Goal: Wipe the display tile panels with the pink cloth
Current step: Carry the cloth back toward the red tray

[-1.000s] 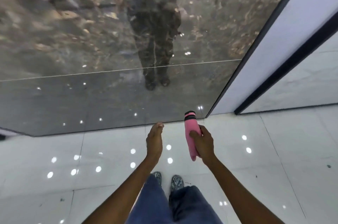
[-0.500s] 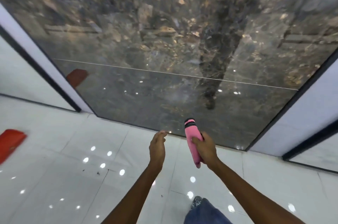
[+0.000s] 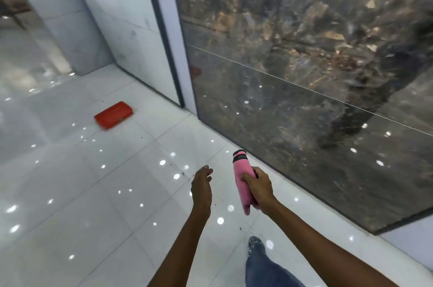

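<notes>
My right hand grips a rolled pink cloth with dark stripes at its top end, holding it upright over the floor. Beside it, my left hand hangs empty with relaxed fingers. A large dark marbled display tile panel leans on the right, glossy, with a thin horizontal seam across it. To its left stands a pale grey tile panel behind a dark frame strip. Neither hand touches a panel.
A red flat case lies on the glossy white floor tiles to the left. My shoe and a jeans-clad leg show at the bottom. Another pale wall panel stands at the far left.
The view has swung left along the panels: the dark panel has shifted to the right and the pale panel and red case have come into sight. Both hands keep their pose; the cloth stays gripped.
</notes>
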{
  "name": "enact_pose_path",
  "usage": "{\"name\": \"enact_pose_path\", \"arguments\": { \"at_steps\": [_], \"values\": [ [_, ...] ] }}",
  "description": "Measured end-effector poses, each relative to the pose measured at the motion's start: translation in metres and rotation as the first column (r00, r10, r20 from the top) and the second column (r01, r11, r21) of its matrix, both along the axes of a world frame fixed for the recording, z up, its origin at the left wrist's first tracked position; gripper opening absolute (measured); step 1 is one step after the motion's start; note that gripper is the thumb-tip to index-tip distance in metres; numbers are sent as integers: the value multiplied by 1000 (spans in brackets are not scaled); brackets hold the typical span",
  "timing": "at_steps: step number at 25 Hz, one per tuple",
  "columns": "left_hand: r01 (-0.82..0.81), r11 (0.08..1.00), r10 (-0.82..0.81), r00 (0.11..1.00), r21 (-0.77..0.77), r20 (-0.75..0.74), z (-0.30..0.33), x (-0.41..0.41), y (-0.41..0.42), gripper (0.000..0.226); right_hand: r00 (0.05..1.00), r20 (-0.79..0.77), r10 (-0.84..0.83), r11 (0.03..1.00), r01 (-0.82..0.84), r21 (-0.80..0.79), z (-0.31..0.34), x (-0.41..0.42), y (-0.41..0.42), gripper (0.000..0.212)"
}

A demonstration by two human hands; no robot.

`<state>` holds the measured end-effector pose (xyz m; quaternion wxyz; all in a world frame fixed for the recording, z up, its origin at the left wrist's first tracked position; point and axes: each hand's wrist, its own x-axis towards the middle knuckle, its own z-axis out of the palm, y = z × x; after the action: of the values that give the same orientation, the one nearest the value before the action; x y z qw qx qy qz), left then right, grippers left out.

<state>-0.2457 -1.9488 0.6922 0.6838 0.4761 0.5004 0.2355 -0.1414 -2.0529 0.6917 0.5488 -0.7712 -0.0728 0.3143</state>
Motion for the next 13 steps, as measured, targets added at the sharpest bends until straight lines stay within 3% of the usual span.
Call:
{"name": "enact_pose_path", "arguments": {
  "at_steps": [6,13],
  "values": [
    [-236,972,236,972,10,16,12,-65,33,17,967,10,256,966,-256,25,3,-55,62,12],
    [-413,909,416,909,58,-37,14,-100,79,15,904,-9,428,903,-427,52,7,-63,141,17]
  ]
}}
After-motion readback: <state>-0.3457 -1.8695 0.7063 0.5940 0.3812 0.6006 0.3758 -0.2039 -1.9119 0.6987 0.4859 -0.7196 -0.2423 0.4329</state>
